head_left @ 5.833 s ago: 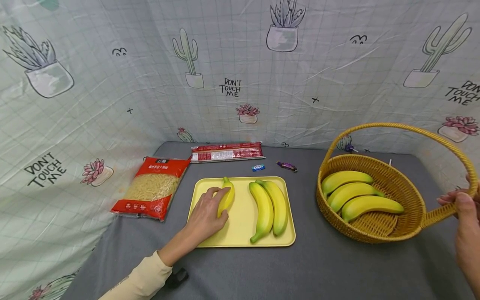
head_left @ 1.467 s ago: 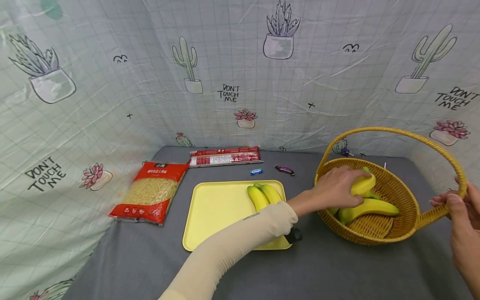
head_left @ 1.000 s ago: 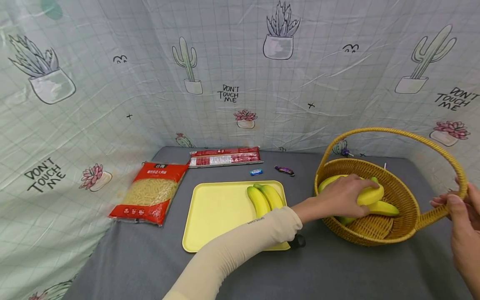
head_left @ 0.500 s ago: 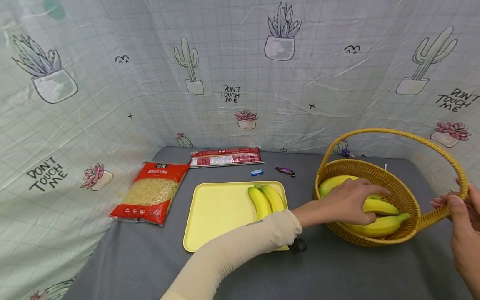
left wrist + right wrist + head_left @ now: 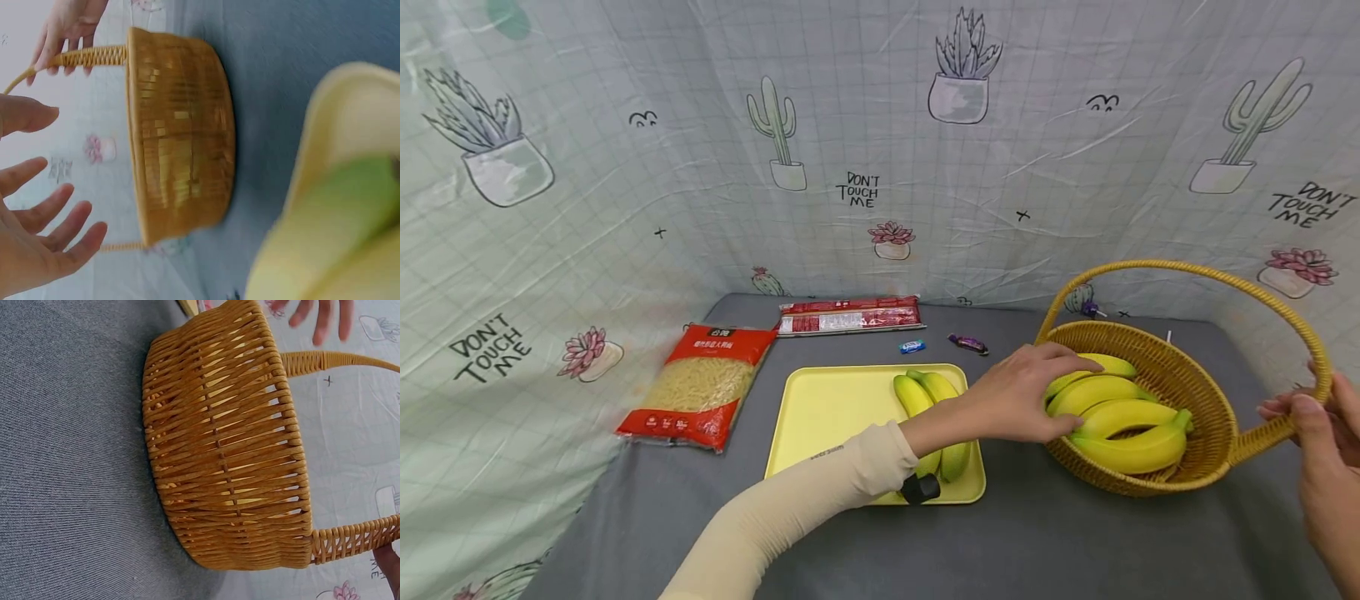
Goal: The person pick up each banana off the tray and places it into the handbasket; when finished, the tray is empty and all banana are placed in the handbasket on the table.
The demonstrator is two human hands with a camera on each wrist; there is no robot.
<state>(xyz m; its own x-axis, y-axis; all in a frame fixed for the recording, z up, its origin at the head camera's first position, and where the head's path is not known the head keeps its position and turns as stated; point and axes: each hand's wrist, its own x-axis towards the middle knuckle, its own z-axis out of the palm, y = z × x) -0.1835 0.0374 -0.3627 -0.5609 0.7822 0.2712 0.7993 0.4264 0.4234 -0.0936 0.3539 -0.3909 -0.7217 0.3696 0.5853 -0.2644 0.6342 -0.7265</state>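
My left hand (image 5: 1018,396) is at the near-left rim of the wicker basket (image 5: 1195,379), fingers spread and holding nothing. In the left wrist view the left hand (image 5: 44,231) stands apart from the basket's side. My right hand (image 5: 1322,450) grips the basket's handle (image 5: 1300,321) low on its right side. Several yellow-green bananas (image 5: 1138,450) lie side by side in the basket, the farther ones partly behind my left fingers. Two more bananas (image 5: 957,458) rest at the right of the yellow tray (image 5: 827,417), partly hidden by my left forearm.
A red bag of pasta (image 5: 703,379) lies left of the tray. Behind the tray are a long red-and-white packet (image 5: 850,317), a small blue wrapped candy (image 5: 912,346) and a purple one (image 5: 968,343). A lollipop (image 5: 1092,308) lies behind the basket.
My left hand carried a banana from the tray into the basket, laid it nearest the front, let go and drew back leftward. The right hand has kept hold of the handle.
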